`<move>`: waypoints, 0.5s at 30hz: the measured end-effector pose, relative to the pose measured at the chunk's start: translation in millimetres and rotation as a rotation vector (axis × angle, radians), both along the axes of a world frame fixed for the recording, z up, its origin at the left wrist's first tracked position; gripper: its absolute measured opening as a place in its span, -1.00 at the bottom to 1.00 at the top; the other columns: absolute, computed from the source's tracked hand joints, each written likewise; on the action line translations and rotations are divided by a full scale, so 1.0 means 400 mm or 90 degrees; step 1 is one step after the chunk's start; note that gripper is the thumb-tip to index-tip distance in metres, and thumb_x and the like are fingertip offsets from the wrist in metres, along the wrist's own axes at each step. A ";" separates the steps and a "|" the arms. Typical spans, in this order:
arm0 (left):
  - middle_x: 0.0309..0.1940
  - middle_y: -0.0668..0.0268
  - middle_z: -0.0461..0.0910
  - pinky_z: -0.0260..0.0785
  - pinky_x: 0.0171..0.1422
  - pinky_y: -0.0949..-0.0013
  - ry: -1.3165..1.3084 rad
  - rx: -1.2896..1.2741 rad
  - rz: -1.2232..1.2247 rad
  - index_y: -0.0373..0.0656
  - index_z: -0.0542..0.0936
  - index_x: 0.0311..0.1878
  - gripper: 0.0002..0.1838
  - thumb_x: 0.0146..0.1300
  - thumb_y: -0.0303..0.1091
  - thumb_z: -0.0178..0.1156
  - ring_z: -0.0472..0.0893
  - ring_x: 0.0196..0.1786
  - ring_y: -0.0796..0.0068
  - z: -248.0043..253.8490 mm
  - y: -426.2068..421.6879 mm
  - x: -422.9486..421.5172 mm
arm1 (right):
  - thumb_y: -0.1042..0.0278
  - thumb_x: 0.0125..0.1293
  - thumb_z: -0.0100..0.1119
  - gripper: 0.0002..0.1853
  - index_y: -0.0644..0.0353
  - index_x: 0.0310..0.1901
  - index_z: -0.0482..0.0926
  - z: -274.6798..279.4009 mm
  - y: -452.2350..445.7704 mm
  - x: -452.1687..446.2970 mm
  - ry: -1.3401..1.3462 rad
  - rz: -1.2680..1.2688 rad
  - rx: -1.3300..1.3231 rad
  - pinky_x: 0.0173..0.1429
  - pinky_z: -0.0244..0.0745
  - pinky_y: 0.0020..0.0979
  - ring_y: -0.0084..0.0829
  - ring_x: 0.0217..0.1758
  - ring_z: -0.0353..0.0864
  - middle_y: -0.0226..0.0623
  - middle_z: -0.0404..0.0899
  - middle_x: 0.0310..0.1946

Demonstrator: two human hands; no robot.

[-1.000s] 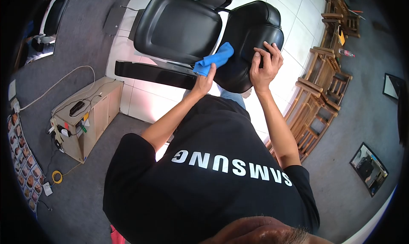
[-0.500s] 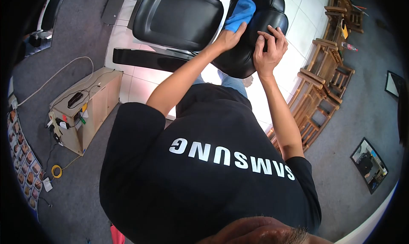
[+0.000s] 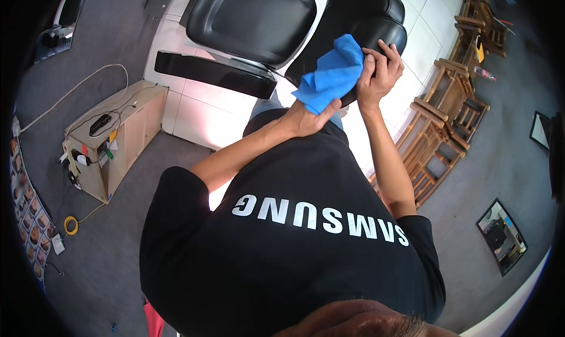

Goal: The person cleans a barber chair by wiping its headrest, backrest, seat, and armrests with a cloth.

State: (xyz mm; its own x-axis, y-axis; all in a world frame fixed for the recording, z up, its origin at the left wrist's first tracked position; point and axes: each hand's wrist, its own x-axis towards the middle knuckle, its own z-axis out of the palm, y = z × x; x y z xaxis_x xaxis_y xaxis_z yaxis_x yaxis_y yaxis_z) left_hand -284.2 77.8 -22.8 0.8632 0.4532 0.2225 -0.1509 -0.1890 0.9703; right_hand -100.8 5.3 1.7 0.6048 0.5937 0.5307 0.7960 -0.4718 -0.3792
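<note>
My left hand (image 3: 309, 118) is closed on a bunched blue cloth (image 3: 334, 72), which hangs over its fingers and hides most of them. The cloth lies over the near part of a black padded chair backrest (image 3: 341, 19). My right hand (image 3: 378, 81) is at the right side of that backrest, fingers bent over its rounded edge, and the cloth comes right up beside its fingertips. Left of the backrest is the chair's wide black seat (image 3: 253, 22). A long black armrest (image 3: 215, 73) runs along the seat's near side.
A low wooden cabinet (image 3: 138, 119) with cables and small items on top stands at left. Bamboo chairs (image 3: 441, 116) line the right, with a plastic bottle (image 3: 485, 73) beside them. A coiled yellow cable (image 3: 71, 225) lies at lower left; a mirror (image 3: 502, 237) is at right.
My left hand has drawn the blue cloth back toward my body, from the far part of the backrest to its near part. My right hand stays at the right edge, shifted only slightly.
</note>
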 end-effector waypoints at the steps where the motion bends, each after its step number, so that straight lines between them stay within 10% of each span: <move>1: 0.34 -0.11 0.54 0.37 0.43 -0.08 -0.015 0.016 0.016 -0.27 0.50 0.42 -0.50 0.59 -0.14 0.17 0.53 0.35 -0.23 -0.011 -0.008 -0.005 | 0.40 0.36 0.29 -0.90 0.07 -0.22 0.79 0.001 -0.004 0.003 -0.001 0.007 -0.002 0.56 0.18 -0.05 -0.09 0.47 0.44 -0.30 0.68 0.14; 10: 0.34 -0.04 0.56 0.34 0.49 0.00 0.084 -0.008 0.113 -0.29 0.59 0.35 -0.59 0.62 -0.24 0.13 0.52 0.37 -0.12 -0.215 0.004 -0.051 | 0.40 0.39 0.26 -0.88 0.07 -0.22 0.79 0.001 -0.002 0.005 -0.009 0.004 -0.018 0.56 0.17 -0.06 -0.09 0.47 0.43 -0.28 0.68 0.14; 15: 0.45 -0.15 0.48 0.21 0.62 0.06 0.330 -0.157 0.111 -0.35 0.46 0.48 -0.29 0.67 0.14 -0.11 0.41 0.53 -0.11 -0.517 0.047 -0.021 | 0.41 0.38 0.26 -0.88 0.07 -0.23 0.79 -0.001 0.002 0.003 -0.011 0.003 -0.009 0.55 0.18 -0.06 -0.09 0.46 0.45 -0.29 0.69 0.13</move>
State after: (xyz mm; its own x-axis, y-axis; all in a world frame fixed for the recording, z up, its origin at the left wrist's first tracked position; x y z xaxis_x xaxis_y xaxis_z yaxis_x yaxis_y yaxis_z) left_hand -292.4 96.7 -229.5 0.7392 0.5829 -0.3374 0.3668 0.0717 0.9275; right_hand -99.8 5.9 1.3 0.5930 0.6038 0.5327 0.8044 -0.4739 -0.3583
